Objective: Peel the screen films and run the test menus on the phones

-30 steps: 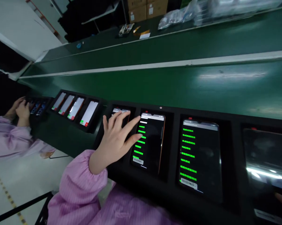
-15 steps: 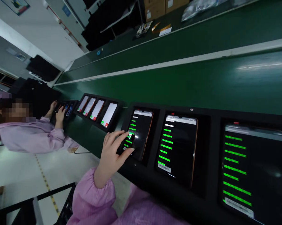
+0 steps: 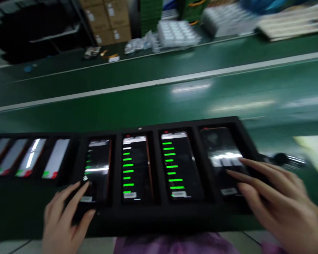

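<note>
A black tray (image 3: pixel 156 210) in front of me holds several smartphones in separate slots. My left hand (image 3: pixel 65 215) is at the leftmost phone (image 3: pixel 99 176) of this tray, fingers apart, fingertips over the lower left of its screen. Over the rightmost phone (image 3: pixel 219 141), whose screen is dark with a light reflection, my right hand (image 3: pixel 277 201) spreads its fingers at the lower right edge. Between them, two phones, the left one (image 3: pixel 138 162) and the right one (image 3: pixel 181 165), show green text lines on black. Whether fingertips touch the glass I cannot tell.
A second tray (image 3: pixel 75 148) to the left holds phones with white screens and red and green corners. Behind runs a green bench (image 3: pixel 138 109) with a pale rail (image 3: pixel 159 82). White plastic trays (image 3: pixel 177 33) and cardboard boxes (image 3: pixel 106 17) stand at the back. Yellowish paper (image 3: pixel 316 151) lies right.
The view has swung to the right, and the co-worker at left is out of sight. My right hand and the rightmost phone have come into view. My left hand stays by the same phone.
</note>
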Tool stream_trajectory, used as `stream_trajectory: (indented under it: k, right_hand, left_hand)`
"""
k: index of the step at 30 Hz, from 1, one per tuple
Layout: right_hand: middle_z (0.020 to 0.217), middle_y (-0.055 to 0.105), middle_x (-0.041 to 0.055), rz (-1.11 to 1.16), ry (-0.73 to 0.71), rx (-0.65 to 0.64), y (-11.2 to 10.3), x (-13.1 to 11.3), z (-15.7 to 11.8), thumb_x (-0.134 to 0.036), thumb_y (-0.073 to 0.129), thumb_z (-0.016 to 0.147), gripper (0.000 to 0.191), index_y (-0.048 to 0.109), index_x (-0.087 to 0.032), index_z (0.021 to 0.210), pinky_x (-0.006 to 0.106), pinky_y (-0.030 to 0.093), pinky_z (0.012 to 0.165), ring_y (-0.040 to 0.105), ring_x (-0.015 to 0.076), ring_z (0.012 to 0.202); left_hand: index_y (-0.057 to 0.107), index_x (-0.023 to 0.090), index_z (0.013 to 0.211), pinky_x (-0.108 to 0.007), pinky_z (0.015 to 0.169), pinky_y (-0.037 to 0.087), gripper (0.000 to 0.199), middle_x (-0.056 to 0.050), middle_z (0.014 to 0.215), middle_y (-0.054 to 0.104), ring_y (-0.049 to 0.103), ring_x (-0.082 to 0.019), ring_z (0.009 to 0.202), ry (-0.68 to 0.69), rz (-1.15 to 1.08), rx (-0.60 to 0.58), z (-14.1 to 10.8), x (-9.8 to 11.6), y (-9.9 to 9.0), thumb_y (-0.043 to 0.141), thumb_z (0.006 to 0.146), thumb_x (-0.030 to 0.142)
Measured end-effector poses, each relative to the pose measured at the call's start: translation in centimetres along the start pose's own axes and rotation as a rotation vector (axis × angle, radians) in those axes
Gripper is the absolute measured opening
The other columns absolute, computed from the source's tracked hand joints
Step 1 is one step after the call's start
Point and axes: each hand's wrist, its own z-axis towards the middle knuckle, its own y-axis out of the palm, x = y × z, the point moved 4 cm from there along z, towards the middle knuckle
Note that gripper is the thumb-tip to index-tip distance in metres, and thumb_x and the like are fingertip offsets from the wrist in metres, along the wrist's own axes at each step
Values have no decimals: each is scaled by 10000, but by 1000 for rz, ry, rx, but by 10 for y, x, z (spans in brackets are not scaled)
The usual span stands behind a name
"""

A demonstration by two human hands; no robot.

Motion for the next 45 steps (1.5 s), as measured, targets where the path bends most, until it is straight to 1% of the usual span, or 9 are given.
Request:
stream_trajectory:
  k: [4,8,13,24,28,34,39,42,45]
  right_hand:
    - [1481,595,145,-103,-87,-60,-4,-15,16,-353,522,1101,289,699,-227,1292,517,456,966,601,361,1262]
    - [1449,616,124,2,-102,-44,-4,-45,31,-324,508,1109,266,725,-228,1229,505,428,1019,584,333,1276]
    - [1525,570,96,144,-221,-195,14,-81,47,-477,448,1134,364,725,-267,1239,492,367,1092,521,290,1361]
    - [1546,530,159,-20,-230,-141,26,-82,78,-464,414,1138,425,666,-199,1354,543,353,1060,497,357,1347]
    - [1517,557,150,-40,-197,-108,24,-80,80,-416,452,1131,346,677,-202,1284,552,363,1055,515,365,1330]
    - [1400,610,126,164,-243,-122,4,-79,60,-297,494,1120,233,664,-196,1244,460,424,1041,565,280,1290]
    - [1433,629,118,202,-321,-166,9,-79,37,-434,499,1117,301,705,-230,1198,492,431,1030,599,293,1275]
    - [1477,633,88,190,-297,-154,20,-72,27,-382,555,1071,289,704,-288,1300,552,454,1026,626,328,1273]
    - [1452,665,32,175,-282,-123,29,-63,18,-321,641,982,553,577,-416,1523,593,501,985,670,340,1223]
  left_hand:
    - [520,338,1579,-514,942,434,599,-157,1439,599,615,-374,1099,104,45,38,-7,-15,17,578,997,468]
    - [444,387,1622,-579,1039,382,605,-151,1473,557,573,-400,1209,4,22,3,-7,-8,15,519,1022,413]
    - [408,425,1633,-546,1051,362,612,-133,1492,532,572,-350,1179,7,9,24,-2,5,12,511,1032,383]
    - [375,463,1638,-580,1019,371,636,-143,1487,530,571,-365,1152,-49,17,26,-4,5,16,528,1028,374]
    - [392,455,1633,-581,1039,367,629,-135,1493,535,574,-358,1152,-61,18,30,-5,4,17,535,1025,383]
    - [385,457,1634,-504,973,357,614,-130,1463,537,564,-346,1192,-49,20,22,-4,5,17,512,1038,385]
    - [445,393,1617,-460,980,345,566,-137,1442,544,551,-319,1223,-16,-15,58,2,11,14,507,1055,375]
    - [471,360,1601,-443,1011,359,553,-136,1456,532,554,-304,1257,-14,-33,57,4,13,12,522,1050,334]
    - [479,345,1594,-436,1035,382,556,-133,1466,531,556,-302,1278,-31,-21,45,5,15,12,538,1043,313]
